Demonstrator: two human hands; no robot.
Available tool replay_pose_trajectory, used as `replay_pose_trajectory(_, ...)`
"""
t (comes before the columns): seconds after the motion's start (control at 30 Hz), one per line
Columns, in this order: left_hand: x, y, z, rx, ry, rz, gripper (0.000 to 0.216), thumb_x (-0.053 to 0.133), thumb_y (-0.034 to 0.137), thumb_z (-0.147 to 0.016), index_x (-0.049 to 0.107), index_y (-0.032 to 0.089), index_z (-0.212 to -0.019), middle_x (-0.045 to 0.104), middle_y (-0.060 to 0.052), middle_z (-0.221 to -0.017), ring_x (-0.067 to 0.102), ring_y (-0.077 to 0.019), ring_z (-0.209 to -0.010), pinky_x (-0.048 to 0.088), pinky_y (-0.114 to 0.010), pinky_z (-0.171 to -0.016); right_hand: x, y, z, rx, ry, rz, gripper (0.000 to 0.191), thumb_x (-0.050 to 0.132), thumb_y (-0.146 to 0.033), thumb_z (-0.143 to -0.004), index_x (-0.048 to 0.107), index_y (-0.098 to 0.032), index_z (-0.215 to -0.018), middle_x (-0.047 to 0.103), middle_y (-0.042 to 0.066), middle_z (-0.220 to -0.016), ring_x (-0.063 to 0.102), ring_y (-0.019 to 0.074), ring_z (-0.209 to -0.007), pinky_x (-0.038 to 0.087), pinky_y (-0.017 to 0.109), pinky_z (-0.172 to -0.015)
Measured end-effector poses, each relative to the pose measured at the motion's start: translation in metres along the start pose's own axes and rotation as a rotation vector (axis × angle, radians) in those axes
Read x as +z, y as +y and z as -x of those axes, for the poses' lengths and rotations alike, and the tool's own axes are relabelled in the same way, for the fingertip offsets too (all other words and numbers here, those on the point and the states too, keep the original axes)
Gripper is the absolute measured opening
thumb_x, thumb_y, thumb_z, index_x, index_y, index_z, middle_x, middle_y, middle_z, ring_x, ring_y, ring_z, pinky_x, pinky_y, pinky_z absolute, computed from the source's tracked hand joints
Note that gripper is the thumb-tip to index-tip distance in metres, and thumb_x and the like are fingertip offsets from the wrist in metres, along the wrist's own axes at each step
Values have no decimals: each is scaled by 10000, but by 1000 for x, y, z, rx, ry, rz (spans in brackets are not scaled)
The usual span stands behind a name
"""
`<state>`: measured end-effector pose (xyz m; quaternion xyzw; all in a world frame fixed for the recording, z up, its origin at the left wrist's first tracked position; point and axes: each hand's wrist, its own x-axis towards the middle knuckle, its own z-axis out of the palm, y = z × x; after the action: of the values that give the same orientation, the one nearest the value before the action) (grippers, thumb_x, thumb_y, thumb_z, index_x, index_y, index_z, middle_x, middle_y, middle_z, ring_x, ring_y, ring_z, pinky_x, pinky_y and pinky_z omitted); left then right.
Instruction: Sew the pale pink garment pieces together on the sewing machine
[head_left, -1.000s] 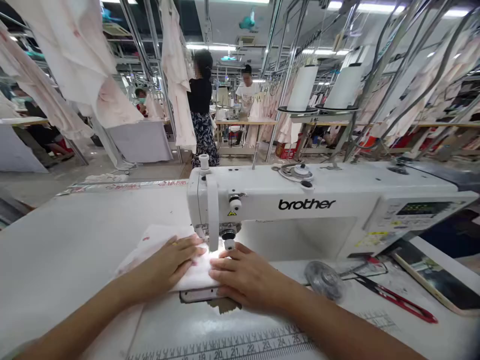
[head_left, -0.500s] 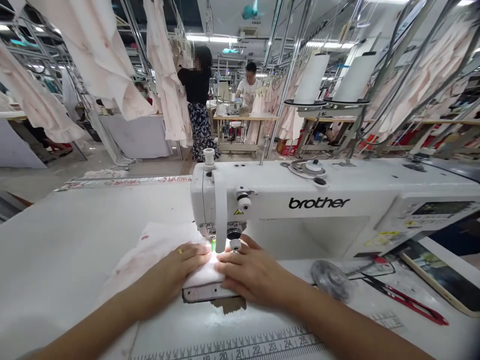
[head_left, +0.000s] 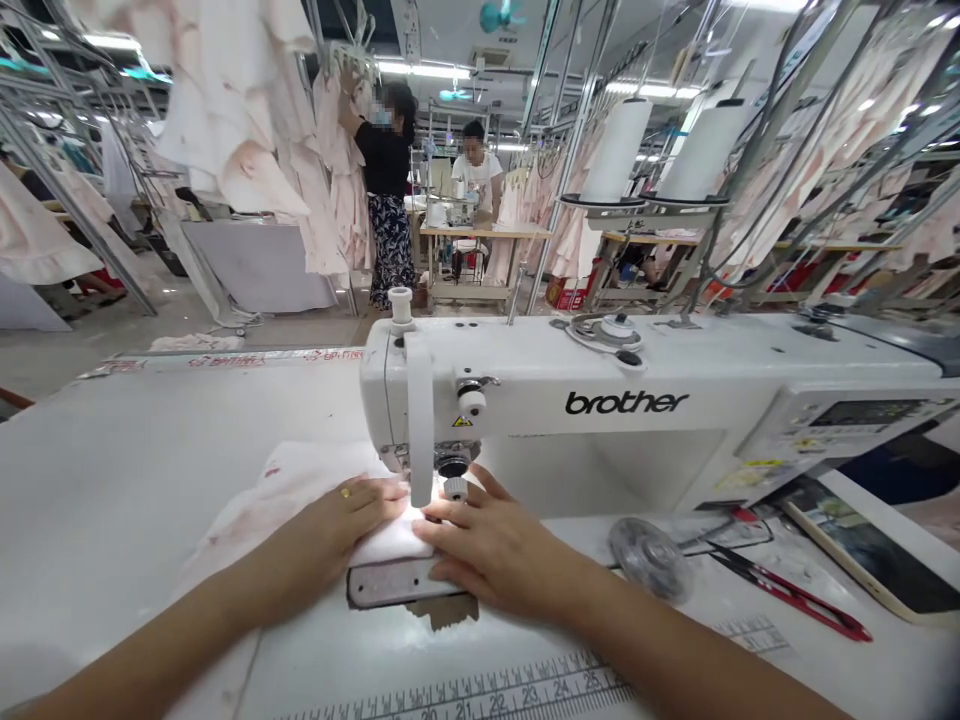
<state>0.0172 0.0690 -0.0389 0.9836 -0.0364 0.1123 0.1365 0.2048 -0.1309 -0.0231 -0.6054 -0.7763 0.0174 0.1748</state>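
At our sewing table (head_left: 135, 470), white Brother machine (head_left: 570, 400) ahead, pale pink cloth (head_left: 300, 490) lying at the presser foot (head_left: 454, 490), our left hand (head_left: 330, 530) flat on it, fingers pressed together, our right hand (head_left: 487, 550) just beside the foot, fingers slightly spread, pressing the cloth

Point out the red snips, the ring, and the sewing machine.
red snips (head_left: 787, 598), head view, on the red handle
ring (head_left: 346, 492), head view, on the band
sewing machine (head_left: 626, 403), head view, on the arm's logo
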Motion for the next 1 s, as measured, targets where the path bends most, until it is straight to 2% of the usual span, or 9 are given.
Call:
replay_pose_trajectory(0.2,-13,3,-5,241,-73,-108,438,409,108,-979,488,252,-1384,562,-54,-1385,496,-207,-1294,341,-441,-1163,-3,-1,0,-15,-3,12,276,526,-320,-1008,553,-228,-1266,621,13,-1157,502,176,-1075,53,369,-1170)
replay_pose_trajectory(0.3,-15,5,-6,321,-89,-95,422,429,121,-979,495,223,-1383,586,-73,-1358,521,-205,-1264,375,-407,-1143,-3,-2,0,-21,-16,39,255,540,-342,-998,591,-219,-1215,627,19,-1087,509,181,-1026,52,383,-1172)
replay_pose_trajectory(0.4,-14,1,-9,313,-74,-68,407,422,115,-977,522,210,-1360,592,-86,-1348,527,-213,-1251,445,-374,-1079,-1,-2,0,29,-20,42,306,537,-401,-996,573,-240,-1253,608,38,-1142,475,206,-1106,55,424,-1172)
replay_pose_trajectory(0.57,-15,-10,-16,270,-59,2,422,398,124,-985,527,253,-1366,579,-84,-1357,523,-216,-1258,440,-381,-1081,1,1,2,87,7,26,375,533,-449,-989,531,-238,-1299,585,55,-1186,426,218,-1179,72,442,-1174)
replay_pose_trajectory(0.7,-16,0,-11,131,-118,22,473,383,107,-976,506,331,-1374,564,-38,-1375,525,-218,-1259,440,-412,-1082,-3,2,3,12,26,-9,316,542,-391,-994,555,-236,-1269,621,21,-1089,462,182,-1128,44,408,-1182)
replay_pose_trajectory(0.83,-7,14,6,13,-73,51,589,386,46,-927,429,350,-1429,521,-15,-1427,515,-211,-1284,424,-428,-1109,-6,0,3,-6,-14,-22,262,560,-377,-985,607,-235,-1200,615,17,-1067,476,176,-1111,35,404,-1180)
replay_pose_trajectory(0.93,-3,14,14,9,-99,44,616,362,44,-933,381,367,-1458,457,-3,-1482,460,-215,-1342,372,-453,-1143,-7,-4,3,34,-55,-40,263,589,-408,-966,625,-254,-1176,591,16,-1092,462,183,-1134,63,400,-1174)
replay_pose_trajectory(1.0,-5,11,13,28,-117,65,583,368,77,-955,391,379,-1452,469,-2,-1473,472,-218,-1334,388,-433,-1133,-7,-7,2,68,-63,-55,290,606,-417,-956,612,-268,-1204,577,16,-1138,440,190,-1164,55,407,-1173)
